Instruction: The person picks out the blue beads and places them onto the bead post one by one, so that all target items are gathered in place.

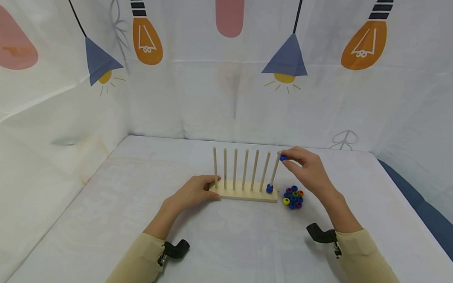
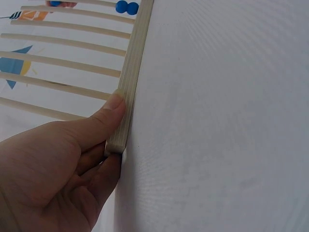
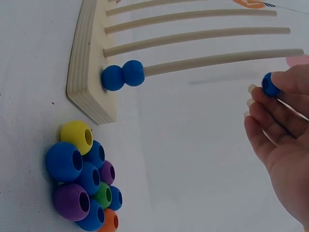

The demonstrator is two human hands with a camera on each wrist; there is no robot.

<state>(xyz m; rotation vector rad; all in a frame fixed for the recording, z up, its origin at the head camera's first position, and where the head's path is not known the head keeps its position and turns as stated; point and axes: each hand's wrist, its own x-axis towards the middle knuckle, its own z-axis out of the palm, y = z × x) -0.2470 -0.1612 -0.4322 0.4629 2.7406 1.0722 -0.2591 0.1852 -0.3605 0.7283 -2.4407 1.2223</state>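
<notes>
1. Left hand (image 1: 195, 192) grips one end of the wooden base (image 1: 246, 195); firm pressure should prevent wobble.
2. Right hand (image 1: 311, 169) pinches a blue bead (image 3: 270, 85) beside the tip of the rightmost peg (image 1: 275, 169); best square its hole first, then lower it onto the two blue beads (image 3: 131, 73).

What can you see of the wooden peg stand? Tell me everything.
The peg stand looks like pale wood: a long base with seven slim pegs in one row. It stands on the white table, pegs upward. Two blue beads sit stacked at the rightmost peg's foot; the other six are bare. The left hand grips its left end.
</notes>
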